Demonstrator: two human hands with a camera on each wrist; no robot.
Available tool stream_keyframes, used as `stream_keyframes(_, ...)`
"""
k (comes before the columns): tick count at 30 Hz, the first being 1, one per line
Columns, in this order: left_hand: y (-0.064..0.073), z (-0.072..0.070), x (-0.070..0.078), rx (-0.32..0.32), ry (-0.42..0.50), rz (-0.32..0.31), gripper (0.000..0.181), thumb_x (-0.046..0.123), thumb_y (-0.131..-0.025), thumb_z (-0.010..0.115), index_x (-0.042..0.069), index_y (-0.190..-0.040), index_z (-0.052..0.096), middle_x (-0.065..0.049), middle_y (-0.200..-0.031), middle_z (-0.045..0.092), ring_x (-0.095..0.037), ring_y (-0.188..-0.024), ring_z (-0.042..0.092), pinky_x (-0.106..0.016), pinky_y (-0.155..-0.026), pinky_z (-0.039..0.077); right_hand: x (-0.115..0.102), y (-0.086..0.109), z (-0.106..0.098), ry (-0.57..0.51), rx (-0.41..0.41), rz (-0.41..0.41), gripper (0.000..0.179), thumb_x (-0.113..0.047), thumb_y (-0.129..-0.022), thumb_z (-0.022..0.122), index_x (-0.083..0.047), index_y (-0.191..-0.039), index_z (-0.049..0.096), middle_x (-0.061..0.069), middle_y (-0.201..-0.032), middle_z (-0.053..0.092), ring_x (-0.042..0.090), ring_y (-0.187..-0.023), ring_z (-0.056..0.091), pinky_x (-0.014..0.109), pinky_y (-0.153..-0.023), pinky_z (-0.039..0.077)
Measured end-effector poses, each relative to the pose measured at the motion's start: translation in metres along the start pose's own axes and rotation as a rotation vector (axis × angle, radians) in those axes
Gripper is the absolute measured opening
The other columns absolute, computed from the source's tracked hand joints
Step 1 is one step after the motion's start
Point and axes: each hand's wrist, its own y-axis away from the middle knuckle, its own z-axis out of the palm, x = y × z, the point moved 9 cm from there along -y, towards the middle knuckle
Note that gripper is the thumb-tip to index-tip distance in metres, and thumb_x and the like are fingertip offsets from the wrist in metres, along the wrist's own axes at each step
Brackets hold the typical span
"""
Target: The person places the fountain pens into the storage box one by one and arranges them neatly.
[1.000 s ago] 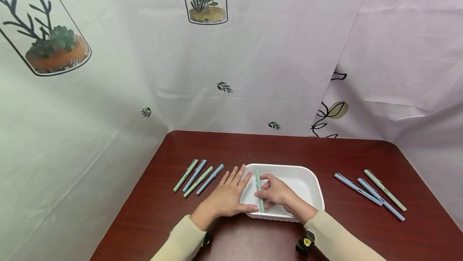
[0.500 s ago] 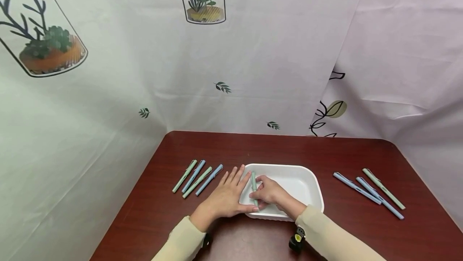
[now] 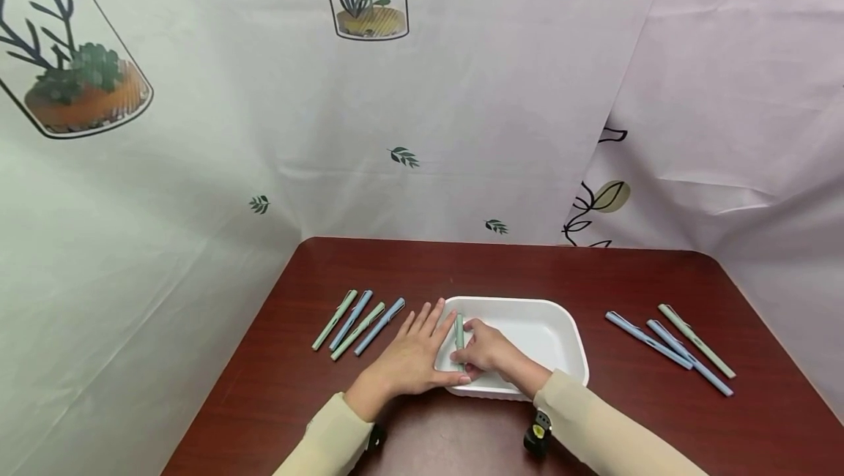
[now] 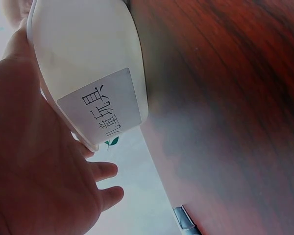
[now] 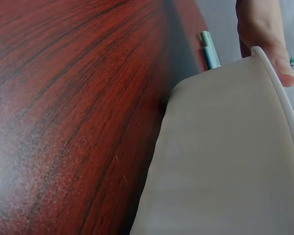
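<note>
Green pen (image 3: 459, 329) inside tray (image 3: 543, 333), pinched toward near end by your right hand (image 3: 486, 348); your left hand (image 3: 412, 359), fingers spread, rests on tray's edge just beside; pen likely light, stiff, slippery, hardly fragile; best held mid-barrel, just beyond your pinching fingertips.

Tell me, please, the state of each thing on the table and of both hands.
Tray: upright, open at the top, on the table.
Label: stuck on the tray's outer wall.
Held green pen: at the tray's left end; contact with its floor unclear.
Right hand: pinches that pen.
Left hand: fingers spread, on the tray's left rim.
Four left pens: lying, look capped.
Three right pens: lying, look capped.
</note>
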Motion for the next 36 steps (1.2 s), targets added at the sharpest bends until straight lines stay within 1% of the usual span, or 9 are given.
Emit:
stream_keyframes(9, -0.001, 0.001, -0.001, -0.006, 0.0, -0.011, 0.106, 0.076, -0.086, 0.058, 0.014, -0.163, 0.02, -0.015, -0.17, 0.009, -0.039, -0.154, 0.015, -0.056, -0.122, 0.019, 0.002, 0.005, -0.003, -0.005, -0.009, -0.013, 0.062, 0.0, -0.083, 0.075, 0.011, -0.137, 0.046, 0.011, -0.078, 0.06, 0.016, -0.053, 0.062, 0.03, -0.05, 0.056)
stream_keyframes(14, -0.002, 0.002, -0.001, -0.015, 0.0, -0.016, 0.106, 0.077, -0.086, 0.056, 0.015, -0.164, 0.018, -0.014, -0.17, 0.009, -0.038, -0.155, 0.014, -0.056, -0.122, 0.018, 0.002, 0.009, -0.008, 0.005, -0.007, -0.027, 0.06, 0.0, -0.082, 0.075, 0.009, -0.135, 0.05, 0.01, -0.078, 0.06, 0.017, -0.056, 0.062, 0.031, -0.052, 0.056)
stream_keyframes(17, -0.002, 0.001, 0.0, -0.005, 0.003, -0.007, 0.106, 0.076, -0.086, 0.057, 0.015, -0.163, 0.02, -0.015, -0.17, 0.011, -0.039, -0.154, 0.016, -0.057, -0.122, 0.02, 0.003, 0.013, -0.013, 0.027, -0.006, -0.033, 0.057, -0.002, -0.082, 0.076, 0.007, -0.134, 0.052, 0.009, -0.078, 0.06, 0.017, -0.056, 0.063, 0.031, -0.053, 0.056)
stream_keyframes(21, -0.001, 0.001, 0.001, -0.001, 0.018, -0.005, 0.105, 0.075, -0.086, 0.058, 0.014, -0.163, 0.021, -0.016, -0.169, 0.011, -0.04, -0.154, 0.017, -0.057, -0.121, 0.02, 0.002, 0.018, -0.021, 0.078, 0.003, -0.061, 0.051, -0.005, -0.083, 0.076, 0.004, -0.129, 0.057, 0.006, -0.076, 0.061, 0.017, -0.056, 0.062, 0.029, -0.054, 0.051)
stream_keyframes(24, 0.0, 0.002, 0.0, -0.007, 0.024, -0.017, 0.105, 0.076, -0.086, 0.058, 0.015, -0.163, 0.02, -0.015, -0.17, 0.01, -0.039, -0.154, 0.016, -0.057, -0.122, 0.019, 0.002, 0.021, -0.028, 0.114, 0.015, -0.086, 0.044, -0.009, -0.084, 0.077, 0.002, -0.124, 0.061, 0.004, -0.077, 0.061, 0.017, -0.056, 0.061, 0.028, -0.054, 0.048)
stream_keyframes(29, 0.001, 0.002, -0.001, -0.004, 0.025, -0.019, 0.105, 0.076, -0.086, 0.058, 0.015, -0.163, 0.021, -0.015, -0.17, 0.011, -0.039, -0.154, 0.016, -0.056, -0.122, 0.02, 0.002, 0.029, -0.043, 0.118, 0.047, -0.107, 0.041, -0.013, -0.085, 0.076, 0.0, -0.122, 0.064, 0.003, -0.082, 0.061, 0.017, -0.06, 0.06, 0.03, -0.055, 0.051)
stream_keyframes(34, 0.0, 0.002, -0.002, -0.008, 0.023, -0.02, 0.106, 0.077, -0.086, 0.058, 0.015, -0.163, 0.021, -0.015, -0.17, 0.011, -0.039, -0.154, 0.016, -0.056, -0.122, 0.019, 0.001, 0.038, -0.061, 0.157, 0.092, -0.136, 0.041, -0.016, -0.086, 0.076, -0.003, -0.122, 0.066, 0.001, -0.089, 0.065, 0.015, -0.069, 0.062, 0.03, -0.06, 0.051)
stream_keyframes(36, -0.001, 0.003, -0.001, -0.013, 0.023, -0.023, 0.106, 0.077, -0.085, 0.058, 0.015, -0.163, 0.021, -0.015, -0.17, 0.01, -0.038, -0.155, 0.015, -0.055, -0.122, 0.018, 0.002, 0.043, -0.068, 0.173, 0.108, -0.133, 0.04, -0.018, -0.086, 0.077, -0.004, -0.123, 0.066, 0.0, -0.093, 0.066, 0.014, -0.075, 0.062, 0.03, -0.063, 0.05)
